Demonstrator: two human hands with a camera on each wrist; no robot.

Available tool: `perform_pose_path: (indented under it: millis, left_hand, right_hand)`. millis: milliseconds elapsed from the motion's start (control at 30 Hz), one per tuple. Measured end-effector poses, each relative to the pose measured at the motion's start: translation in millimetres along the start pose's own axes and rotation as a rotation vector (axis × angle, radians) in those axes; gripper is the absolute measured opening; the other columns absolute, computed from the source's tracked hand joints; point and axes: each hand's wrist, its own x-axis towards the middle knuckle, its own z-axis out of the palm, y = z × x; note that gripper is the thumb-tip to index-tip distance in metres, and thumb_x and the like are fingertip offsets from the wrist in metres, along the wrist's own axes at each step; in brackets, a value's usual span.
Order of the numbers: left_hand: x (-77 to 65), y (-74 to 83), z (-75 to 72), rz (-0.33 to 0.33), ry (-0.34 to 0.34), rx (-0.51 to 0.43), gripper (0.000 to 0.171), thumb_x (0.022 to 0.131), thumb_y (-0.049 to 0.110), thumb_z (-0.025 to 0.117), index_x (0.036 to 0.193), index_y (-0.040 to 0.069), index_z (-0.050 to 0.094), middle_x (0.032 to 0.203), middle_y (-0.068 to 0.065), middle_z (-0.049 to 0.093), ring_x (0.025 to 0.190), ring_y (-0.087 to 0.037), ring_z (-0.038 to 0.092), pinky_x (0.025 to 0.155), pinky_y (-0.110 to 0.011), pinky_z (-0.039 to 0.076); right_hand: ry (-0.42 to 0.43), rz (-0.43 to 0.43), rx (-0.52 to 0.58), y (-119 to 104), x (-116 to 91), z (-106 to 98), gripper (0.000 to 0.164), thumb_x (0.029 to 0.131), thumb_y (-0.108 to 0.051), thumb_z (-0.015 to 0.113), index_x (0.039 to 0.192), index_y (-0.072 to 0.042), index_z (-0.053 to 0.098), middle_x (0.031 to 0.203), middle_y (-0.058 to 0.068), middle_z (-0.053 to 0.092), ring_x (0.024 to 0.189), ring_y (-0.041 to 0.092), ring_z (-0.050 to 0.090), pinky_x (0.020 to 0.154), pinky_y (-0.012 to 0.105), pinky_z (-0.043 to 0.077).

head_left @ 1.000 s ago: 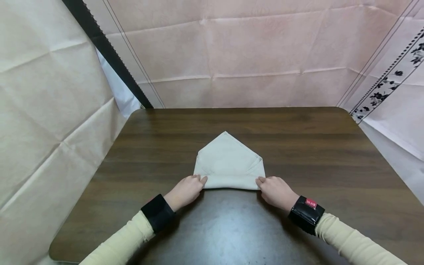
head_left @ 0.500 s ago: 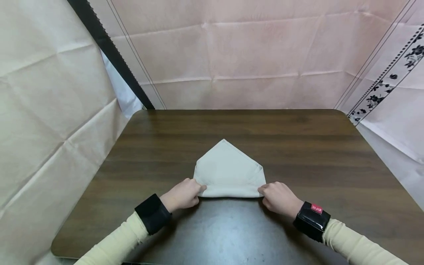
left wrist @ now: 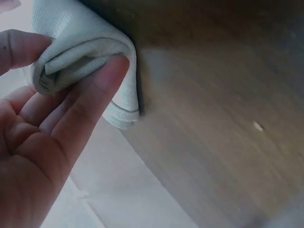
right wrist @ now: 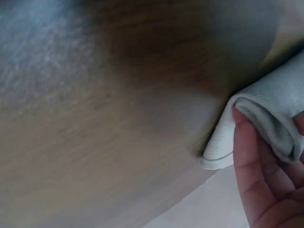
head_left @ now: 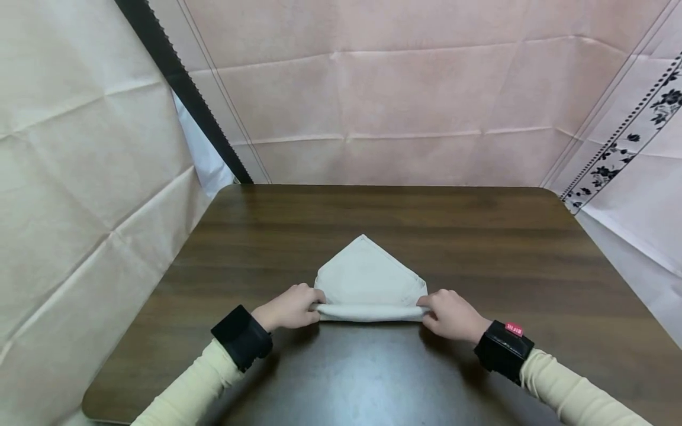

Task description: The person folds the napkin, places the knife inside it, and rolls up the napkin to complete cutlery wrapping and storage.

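A pale cloth napkin [head_left: 370,272] lies on the table, its far end a point and its near edge turned up into a thick roll. At the roll's left end, my left hand [head_left: 292,305] pinches it between thumb and fingers. My right hand [head_left: 455,316] grips the opposite end in the same way. Seen from the left wrist, the rolled end [left wrist: 85,52] shows several layers curled inside one another, with fingers beneath. In the right wrist view the other rolled end [right wrist: 273,126] is a flattened loop over the fingertips, and part of that hand is cut off by the frame.
The dark wooden table [head_left: 266,231] has rounded far corners. Creased pale sheets [head_left: 405,106] hang behind it and at the left. A small pale speck [left wrist: 258,126] lies on the tabletop. Each wrist wears a black band [head_left: 242,337].
Both hands have turned the napkin's near edge over, away from the body, and a raised roll now shows there. The whole scene sits lower in the head view.
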Motion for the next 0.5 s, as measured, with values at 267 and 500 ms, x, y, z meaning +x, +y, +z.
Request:
perform_pose_path:
  millis: [267,500]
  left_hand:
    - [8.5,-16.2,-3.1,-0.018,0.004,-0.116,0.013,0.083,0.001,0.051,0.085,0.006,0.063,0.058,0.009,0.044,0.048,-0.003,0.035,0.052,-0.019,0.033]
    - [16.2,-16.3,-2.0,-0.110,0.058,-0.113,0.013,0.081,0.002,0.050,0.088,0.002,0.062,0.060,0.005,0.050,0.049,-0.006,0.040,0.052,-0.021,0.036]
  right_hand:
    - [0.078,0.054,0.123,16,5,2,0.021,0.074,0.001,0.053,0.090,-0.004,0.066,0.073,-0.002,0.057,0.057,0.005,0.040,0.055,0.022,0.035]
    - [0.076,0.119,0.135,20,14,2,0.024,0.076,0.002,0.052,0.096,0.002,0.066,0.068,0.000,0.050,0.052,0.007,0.034,0.052,0.023,0.033]
